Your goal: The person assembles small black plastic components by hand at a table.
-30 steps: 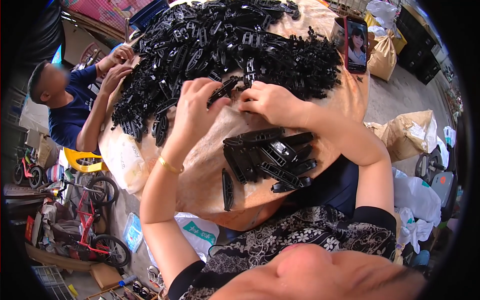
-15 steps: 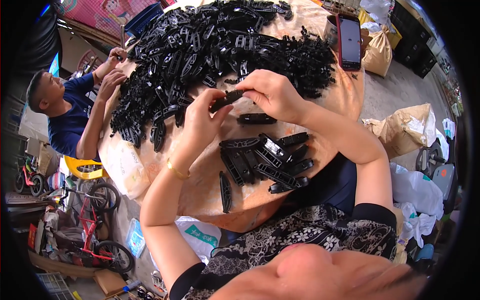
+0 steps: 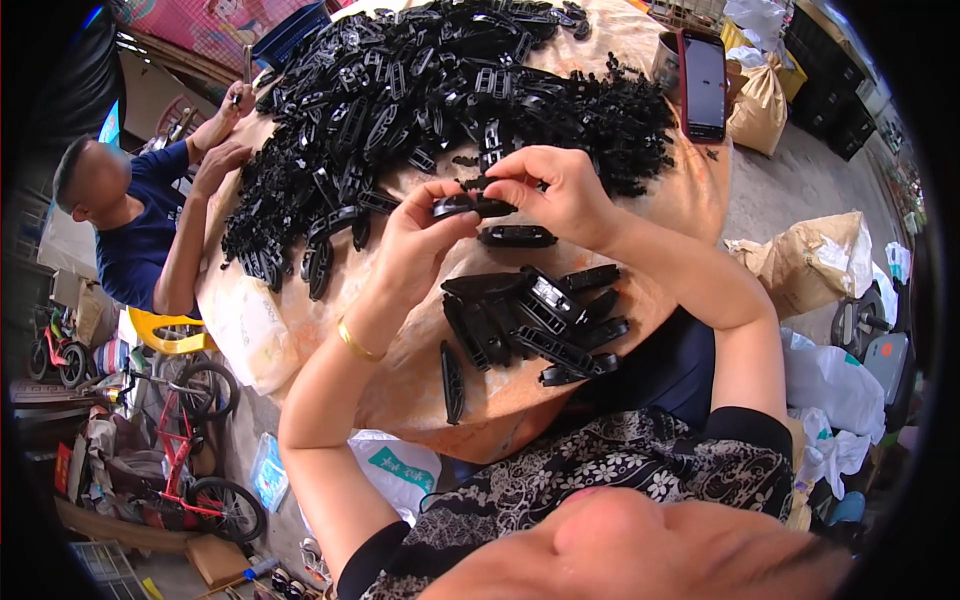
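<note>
Head view: two hands [image 3: 562,197] pinch one black part [image 3: 453,206] near one similar piece [image 3: 517,236] on the table [image 3: 690,205].

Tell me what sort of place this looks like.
Probably a small workshop, perhaps in a home: a large heap of glossy black plastic parts lies on a rounded table with a peach cover, with a small red bicycle and bulky white plastic bags nearby.
</note>
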Demonstrator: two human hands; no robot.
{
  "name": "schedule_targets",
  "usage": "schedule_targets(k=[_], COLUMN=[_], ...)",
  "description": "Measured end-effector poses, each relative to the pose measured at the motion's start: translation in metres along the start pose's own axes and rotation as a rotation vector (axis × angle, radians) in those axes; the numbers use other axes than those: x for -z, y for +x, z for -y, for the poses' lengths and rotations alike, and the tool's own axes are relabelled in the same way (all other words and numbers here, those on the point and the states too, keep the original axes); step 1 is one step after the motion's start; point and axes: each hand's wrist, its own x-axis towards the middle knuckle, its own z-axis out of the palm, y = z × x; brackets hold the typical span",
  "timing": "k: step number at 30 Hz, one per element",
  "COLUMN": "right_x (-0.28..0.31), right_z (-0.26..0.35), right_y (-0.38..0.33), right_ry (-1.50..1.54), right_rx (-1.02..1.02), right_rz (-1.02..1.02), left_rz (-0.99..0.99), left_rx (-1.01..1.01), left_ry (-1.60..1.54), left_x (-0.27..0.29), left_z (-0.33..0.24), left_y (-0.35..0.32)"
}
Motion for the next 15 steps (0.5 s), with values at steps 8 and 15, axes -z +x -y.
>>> schedule_targets(k=[8, 15], right_x=[-0.0033, -0.0038], right_z=[-0.0017, -0.0071], right_y=[-0.0013, 0.0006], right_ry=[-0.031, -0.097], right_rx=[0.057, 0.213], right_rz=[0.01, 0.041], left_rz=[-0.031, -0.019], left_rx=[0.047, -0.005], left_ry=[-0.014, 0.069], left_x=[-0.0025, -0.0056], left_z=[0.0023, 0.0062], left_y=[-0.0027, -0.0026])
